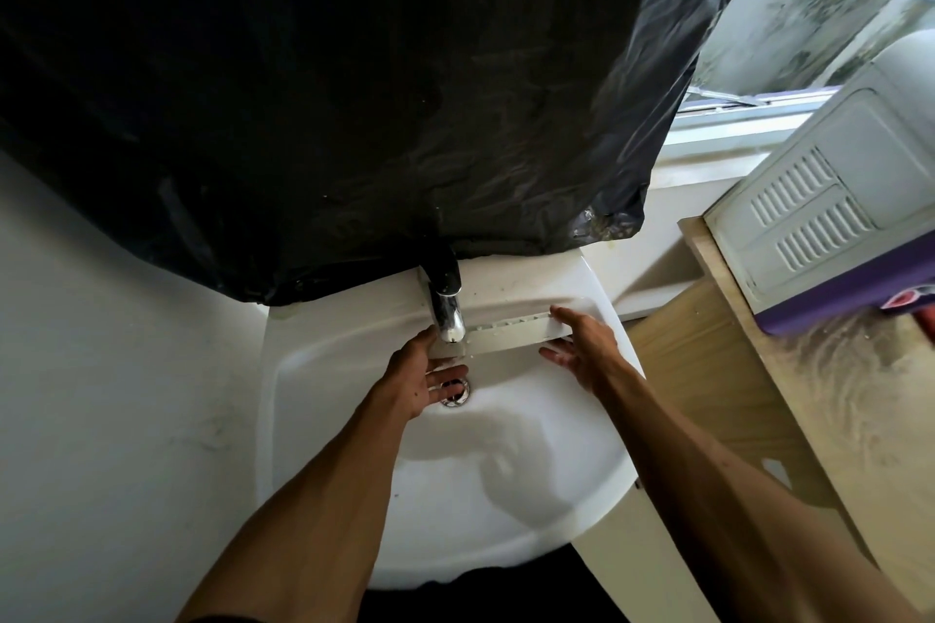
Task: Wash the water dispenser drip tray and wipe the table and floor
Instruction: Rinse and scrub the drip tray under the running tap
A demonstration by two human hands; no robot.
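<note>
The washing looks barely begun. The tray (511, 338) is held across the sink (324, 420) near its 12 o'clock edge, with one end beneath the tap (449, 314). The left hand (422, 372) and right hand (582, 349) each pinch an end, thumb above and fingers spread below. I'd say the table (835, 395) and the floor are yet to be wiped. Room is tight, with a black plastic sheet (354, 91) hanging just above and the table's edge close at 3 o'clock.

white drip tray (511, 336) | white sink (506, 496) – chrome tap (449, 319) – black sheet (329, 91)
</note>
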